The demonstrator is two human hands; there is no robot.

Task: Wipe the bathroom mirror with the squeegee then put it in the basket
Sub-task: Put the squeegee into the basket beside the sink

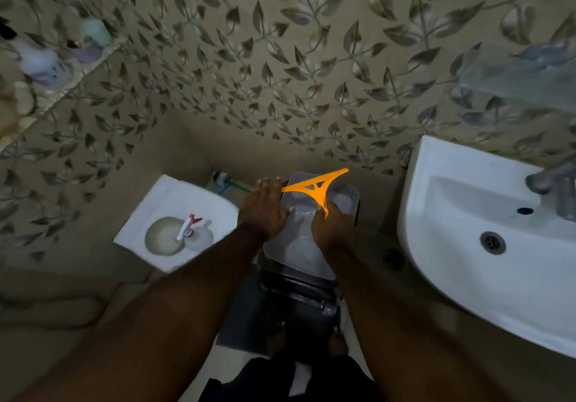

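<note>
Two bare hands reach down over a pale, translucent basket (311, 245) that stands on the floor between a white toilet cistern (162, 202) and a white sink (467, 214). The orange squeegee (314, 188) sits above the far end of the basket, its long blade edge running from beside the left hand up toward the tiled wall (280, 74). Its handle points down into the right hand (330, 230), whose fingers are curled closed around the handle's end. The left hand (265, 208) lies flat, fingers spread and extended, resting on the basket's left rim with the fingertips just beside the near tip of the blade; whether they touch it cannot be told. A spray bottle (190, 230) with a red and white trigger stands on the cistern lid.
</note>
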